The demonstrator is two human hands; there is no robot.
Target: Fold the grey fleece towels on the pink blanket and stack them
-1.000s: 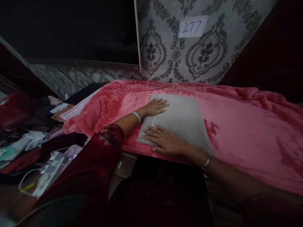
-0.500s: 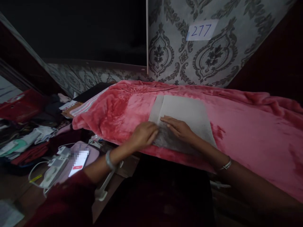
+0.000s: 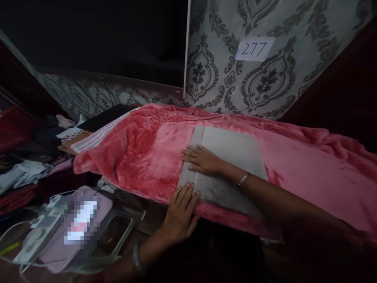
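Both hands lie flat, fingers spread: right hand (image 3: 203, 161) on the folded pale grey cloth (image 3: 229, 157), left hand (image 3: 181, 214) at its near corner (overhanging the fluffy pink blanket's (image 3: 141, 157) edge); pressing there could drag it off.

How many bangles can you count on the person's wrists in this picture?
2. A thin silver metal bangle sits on the right wrist, above the flat grey folded cloth. A pale thicker bangle sits on the left wrist, near the picture's bottom edge. Sleeves may hide others.
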